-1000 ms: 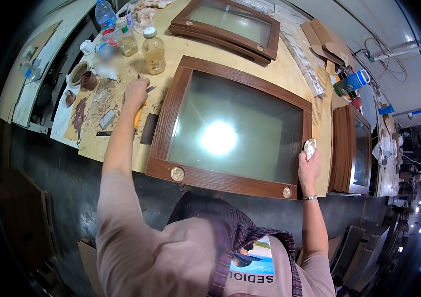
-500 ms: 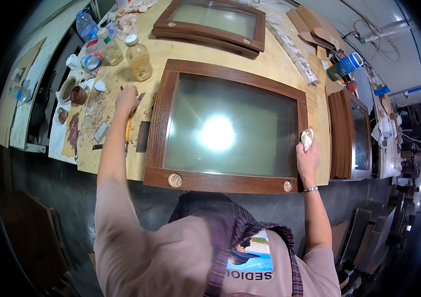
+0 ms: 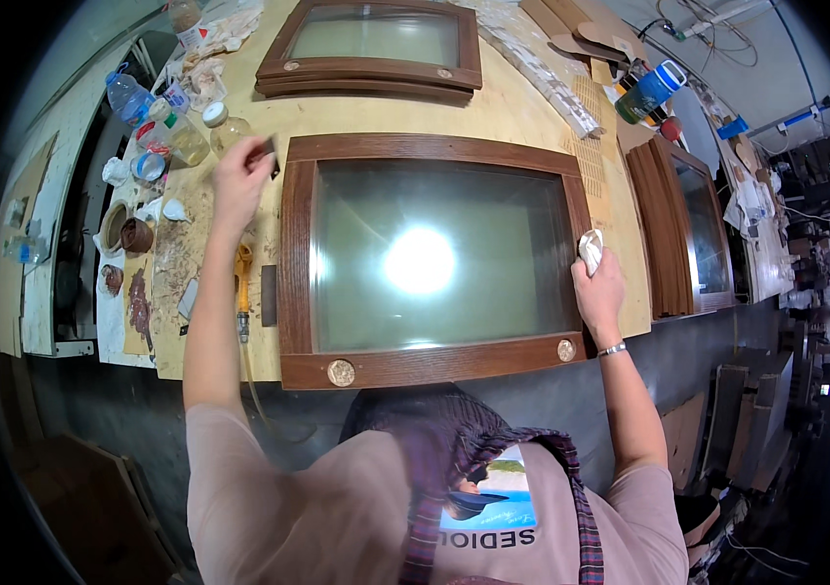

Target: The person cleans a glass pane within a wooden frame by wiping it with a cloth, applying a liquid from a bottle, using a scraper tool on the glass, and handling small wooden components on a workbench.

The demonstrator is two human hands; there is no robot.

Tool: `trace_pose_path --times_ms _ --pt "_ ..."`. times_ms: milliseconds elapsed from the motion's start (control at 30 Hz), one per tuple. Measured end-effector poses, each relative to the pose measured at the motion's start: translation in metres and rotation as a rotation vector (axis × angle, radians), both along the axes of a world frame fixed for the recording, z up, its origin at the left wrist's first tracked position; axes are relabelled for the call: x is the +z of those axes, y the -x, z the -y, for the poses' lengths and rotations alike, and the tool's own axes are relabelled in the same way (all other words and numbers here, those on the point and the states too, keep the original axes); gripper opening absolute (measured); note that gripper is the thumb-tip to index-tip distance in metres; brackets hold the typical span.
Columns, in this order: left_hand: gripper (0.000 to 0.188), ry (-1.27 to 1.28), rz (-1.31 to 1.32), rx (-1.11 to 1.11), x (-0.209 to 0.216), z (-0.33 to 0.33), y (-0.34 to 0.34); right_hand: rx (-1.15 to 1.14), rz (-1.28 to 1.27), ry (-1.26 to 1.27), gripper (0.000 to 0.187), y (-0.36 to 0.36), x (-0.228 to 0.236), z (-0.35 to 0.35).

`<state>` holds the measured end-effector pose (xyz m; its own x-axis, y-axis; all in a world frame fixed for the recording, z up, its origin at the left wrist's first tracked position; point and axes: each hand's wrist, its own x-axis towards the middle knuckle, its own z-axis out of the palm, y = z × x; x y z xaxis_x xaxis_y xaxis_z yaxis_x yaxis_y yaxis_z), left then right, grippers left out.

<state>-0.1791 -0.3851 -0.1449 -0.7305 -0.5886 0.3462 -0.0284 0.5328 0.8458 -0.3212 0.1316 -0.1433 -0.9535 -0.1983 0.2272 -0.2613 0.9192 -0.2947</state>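
A brown wooden cabinet door [image 3: 434, 369] with a glass pane [image 3: 493, 263] lies flat before me, two round holes in its near rail. At its far left corner, my left hand [image 3: 239, 187] is closed, raised over the table, pinching a small dark flat piece [image 3: 271, 148] whose exact kind I cannot make out. My right hand [image 3: 600, 292] grips a crumpled white cloth [image 3: 591, 252] beside the door's right rail. Under my left forearm lies a yellow air blow gun [image 3: 243, 278] with a hose, next to a dark flat strip [image 3: 269, 295].
More framed glass doors [image 3: 366, 76] are stacked at the back. Several bottles [image 3: 181, 136] and a brown pot [image 3: 136, 235] stand at the left. Brown panels [image 3: 664, 234] stand at the right, near a blue-capped bottle [image 3: 651, 93]. A white-smeared board [image 3: 542, 78] lies behind.
My left hand has risen from the table with the dark piece and moved farther away. My right hand keeps the cloth at the door's right side. The whole view has shifted slightly.
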Motion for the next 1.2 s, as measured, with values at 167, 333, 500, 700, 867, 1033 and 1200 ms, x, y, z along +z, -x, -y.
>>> trace_pose_path --times_ms 167,333,500,700,867,1033,1200 --pt "0.014 0.541 0.167 -0.032 0.005 -0.014 0.038 -0.004 0.017 -0.024 0.038 0.002 0.001 0.003" --pt "0.015 0.543 0.219 0.057 0.004 -0.013 0.031 0.002 -0.018 0.007 0.036 0.0 0.0 0.004" --pt "0.013 0.556 0.313 0.113 0.011 -0.025 0.024 -0.016 -0.007 0.021 0.034 -0.001 0.001 0.005" --pt "0.012 0.529 0.287 0.147 0.01 -0.028 0.025 -0.017 0.0 0.016 0.033 0.0 0.002 0.005" --pt "0.013 0.532 0.296 0.067 0.01 -0.034 0.03 -0.011 0.008 0.013 0.033 0.002 0.001 0.003" --pt "0.013 0.504 0.332 0.058 0.012 -0.035 0.03 -0.013 0.01 0.012 0.033 -0.001 0.003 0.006" --pt "0.013 0.488 0.352 0.151 0.012 -0.026 0.031 -0.002 0.005 0.049 0.033 -0.004 0.005 0.006"
